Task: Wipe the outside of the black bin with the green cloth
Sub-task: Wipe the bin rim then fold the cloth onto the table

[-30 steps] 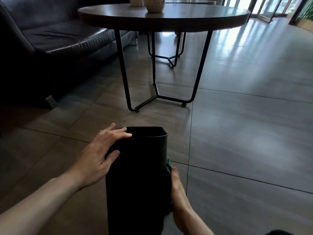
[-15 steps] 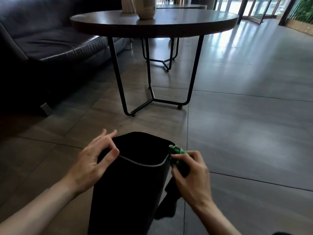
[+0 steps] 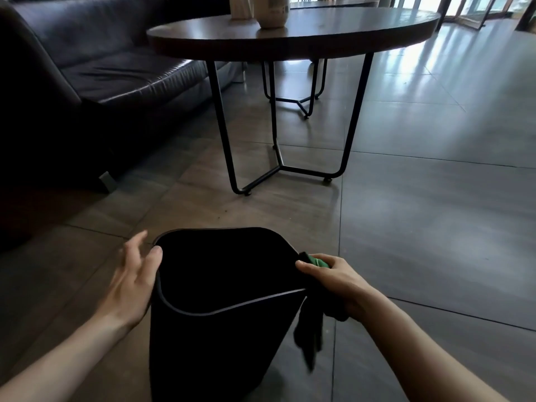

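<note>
The black bin (image 3: 208, 349) stands on the tiled floor right below me, its open mouth facing up. My left hand (image 3: 132, 281) rests against the bin's left side, thumb at the rim and fingers spread. My right hand (image 3: 338, 281) is at the bin's right upper edge, closed on the green cloth (image 3: 311, 329). A bright green corner of the cloth shows above my thumb, and the rest hangs dark beside the bin's right wall.
A round wooden table (image 3: 293, 39) on thin black metal legs stands just beyond the bin, with a pale vase (image 3: 272, 11) on top. A dark leather sofa (image 3: 95, 68) fills the left side. Grey floor tiles stretch away to the right.
My right hand came up from low on the bin's right side to its top edge with the cloth. The view shifted, so the bin's mouth now shows. My left hand slid down the left side.
</note>
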A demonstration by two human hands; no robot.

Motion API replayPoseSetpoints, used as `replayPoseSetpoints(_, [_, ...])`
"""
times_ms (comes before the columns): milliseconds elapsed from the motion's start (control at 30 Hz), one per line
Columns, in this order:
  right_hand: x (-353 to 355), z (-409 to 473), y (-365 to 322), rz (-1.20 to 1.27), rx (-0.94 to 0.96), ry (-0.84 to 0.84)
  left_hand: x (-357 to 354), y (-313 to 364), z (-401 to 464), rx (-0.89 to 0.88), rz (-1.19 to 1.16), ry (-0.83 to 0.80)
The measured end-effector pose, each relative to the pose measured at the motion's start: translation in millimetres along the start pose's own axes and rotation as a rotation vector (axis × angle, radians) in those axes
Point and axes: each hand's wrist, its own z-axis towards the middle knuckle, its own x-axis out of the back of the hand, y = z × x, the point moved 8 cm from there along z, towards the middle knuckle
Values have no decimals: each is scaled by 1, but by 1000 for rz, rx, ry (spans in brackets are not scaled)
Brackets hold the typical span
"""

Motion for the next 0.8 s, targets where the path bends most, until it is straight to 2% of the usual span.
replayPoseSetpoints(100, [-7,3,-1,67,-35,-2,0,-14,5,236,44,14])
replayPoseSetpoints(300, [19,4,-10,72,-10,201,-25,5,18,295,-172,-55])
replayPoseSetpoints(433, [58,-4,-25,22,43,346,-63,27,22,376,-326,-197])
replayPoseSetpoints(633, [100,-6,-30,29,54,506,-107,68,40,306,-477,-270])
replayPoseSetpoints(800, [108,-1,-21,72,33,528,-134,74,45,261,-566,-369])
